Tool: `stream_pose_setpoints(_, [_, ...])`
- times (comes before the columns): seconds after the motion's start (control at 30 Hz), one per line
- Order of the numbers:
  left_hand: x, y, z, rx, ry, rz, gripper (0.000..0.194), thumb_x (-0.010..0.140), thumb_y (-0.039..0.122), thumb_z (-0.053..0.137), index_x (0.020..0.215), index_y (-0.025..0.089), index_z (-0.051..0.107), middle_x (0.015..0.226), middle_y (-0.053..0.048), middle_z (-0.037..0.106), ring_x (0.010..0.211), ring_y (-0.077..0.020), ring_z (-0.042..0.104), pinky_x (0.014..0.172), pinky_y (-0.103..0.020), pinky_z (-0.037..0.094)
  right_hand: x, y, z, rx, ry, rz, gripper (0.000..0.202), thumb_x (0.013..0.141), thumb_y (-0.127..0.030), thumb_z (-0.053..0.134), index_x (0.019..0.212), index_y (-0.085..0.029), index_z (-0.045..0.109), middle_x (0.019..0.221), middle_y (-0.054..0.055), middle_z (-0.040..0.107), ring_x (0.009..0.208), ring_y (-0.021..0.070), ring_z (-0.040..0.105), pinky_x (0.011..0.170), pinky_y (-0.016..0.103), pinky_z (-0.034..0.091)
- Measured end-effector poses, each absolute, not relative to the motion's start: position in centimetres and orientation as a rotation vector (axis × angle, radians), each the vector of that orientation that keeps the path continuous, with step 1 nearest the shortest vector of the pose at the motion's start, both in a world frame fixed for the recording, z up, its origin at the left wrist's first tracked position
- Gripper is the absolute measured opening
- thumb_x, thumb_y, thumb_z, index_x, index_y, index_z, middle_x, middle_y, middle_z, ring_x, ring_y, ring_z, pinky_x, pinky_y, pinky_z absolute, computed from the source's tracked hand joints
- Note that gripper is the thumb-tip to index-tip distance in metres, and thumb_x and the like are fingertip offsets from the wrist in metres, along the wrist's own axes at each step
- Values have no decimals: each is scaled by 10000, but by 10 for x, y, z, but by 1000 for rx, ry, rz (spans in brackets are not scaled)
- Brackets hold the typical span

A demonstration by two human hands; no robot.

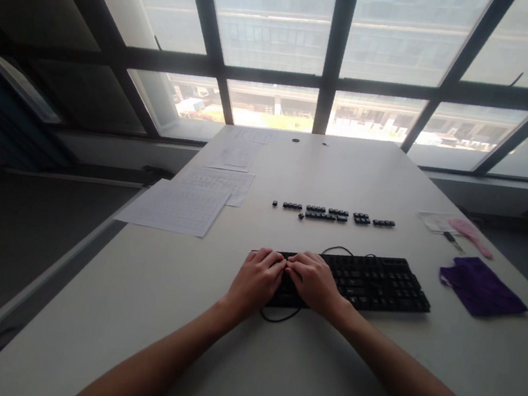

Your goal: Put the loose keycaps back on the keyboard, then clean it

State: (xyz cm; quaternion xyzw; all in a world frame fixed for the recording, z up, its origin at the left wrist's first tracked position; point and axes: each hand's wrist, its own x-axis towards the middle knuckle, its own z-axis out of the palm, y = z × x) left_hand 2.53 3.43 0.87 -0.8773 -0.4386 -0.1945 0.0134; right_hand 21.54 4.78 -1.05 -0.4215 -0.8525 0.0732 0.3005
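Observation:
A black keyboard (pixel 380 283) lies across the white table, its left part mostly covered by my hands. Over that left end, my left hand (pixel 257 279) is closed, with its thumb and fingertips drawn together. My right hand (pixel 314 280) meets it there, also in a pinch, and the fingertips of both nearly touch. A tiny dark spot shows between them, too small to name. Behind the keyboard, loose black keycaps (pixel 320 216) are laid out in short rows. One single keycap (pixel 301 216) sits slightly apart from these.
The keyboard's cable (pixel 279 320) loops out at its front edge. To the right lie a purple cloth pouch (pixel 484 288), a pink item (pixel 472 235) and a small dark-handled tool (pixel 453 241). Printed paper sheets (pixel 179 207) spread along the left edge. Windows stand beyond the table.

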Motion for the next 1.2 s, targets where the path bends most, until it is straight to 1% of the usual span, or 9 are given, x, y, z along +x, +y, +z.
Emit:
stream_pose_setpoints(0.17, [28, 30, 9, -2727, -1384, -593, 175, 957, 212, 566, 1084, 189, 684, 1138, -93, 669, 1137, -279, 555, 940, -447, 458, 213, 41, -8, -1148, -2310, 167, 183, 991, -211, 559, 922, -189, 727, 1032, 79, 736, 1037, 247, 624, 947, 411, 465])
stream_pose_setpoints(0.33, [25, 28, 4, -2716, -1503, -776, 233, 951, 245, 586, 1157, 202, 686, 1213, -95, 658, 1148, -275, 564, 957, -444, 475, 215, 40, -6, -1157, -2183, 348, 135, 971, -210, 589, 959, -203, 724, 1099, 68, 723, 1042, 228, 631, 947, 378, 480])
stream_pose_setpoints(0.43, [19, 38, 8, -2709, -1587, -912, 229, 951, 246, 598, 1154, 209, 696, 1186, -81, 683, 1123, -253, 585, 975, -425, 484, 226, 50, -3, -1181, -2094, 400, 131, 951, -171, 595, 954, -208, 720, 1055, 63, 727, 1002, 218, 640, 929, 355, 489])
stream_pose_setpoints(0.53, [14, 67, 19, -2667, -1686, -995, 219, 929, 232, 634, 1129, 195, 714, 1127, -68, 724, 1095, -243, 614, 995, -411, 483, 243, 80, 2, -1282, -2059, 312, 126, 910, -138, 626, 959, -195, 727, 995, 70, 738, 988, 237, 635, 917, 363, 487])
stream_pose_setpoints(0.6, [18, 95, 26, -2647, -1763, -982, 202, 903, 247, 674, 1085, 185, 736, 1065, -65, 754, 1041, -244, 646, 979, -402, 492, 254, 110, 6, -1406, -2023, 223, 127, 891, -140, 648, 974, -184, 734, 971, 79, 743, 979, 248, 635, 906, 367, 482])
stream_pose_setpoints(0.7, [36, 141, 28, -2632, -1934, -940, 209, 896, 273, 685, 1077, 192, 751, 1063, -54, 770, 981, -220, 685, 946, -354, 508, 262, 157, 9, -1563, -2038, 127, 131, 897, -162, 650, 987, -178, 744, 992, 89, 747, 1014, 253, 624, 903, 349, 465])
stream_pose_setpoints(0.83, [68, 186, 17, -2615, -2106, -813, 254, 860, 303, 729, 1095, 208, 751, 1099, -54, 768, 1006, -227, 697, 920, -336, 518, 257, 199, 8, -1651, -2229, 40, 167, 928, -188, 615, 1038, -177, 739, 1064, 100, 744, 1066, 251, 597, 905, 328, 435])
stream_pose_setpoints(1.0, [89, 208, 2, -2600, -2141, -779, 268, 843, 295, 739, 1098, 215, 750, 1126, -70, 758, 1066, -242, 682, 917, -332, 518, 247, 215, 4, -1621, -2338, 17, 153, 915, -182, 608, 971, -171, 750, 1031, 125, 745, 1057, 262, 575, 901, 339, 401])
stream_pose_setpoints(1.2, [94, 216, 1, -2656, -2105, -742, 168, 852, 207, 684, 984, 231, 785, 1027, -73, 770, 1009, -237, 690, 905, -328, 516, 240, 219, 3, -1570, -2381, 20, 199, 912, -121, 555, 875, -166, 746, 967, 124, 745, 1027, 261, 581, 901, 358, 374])
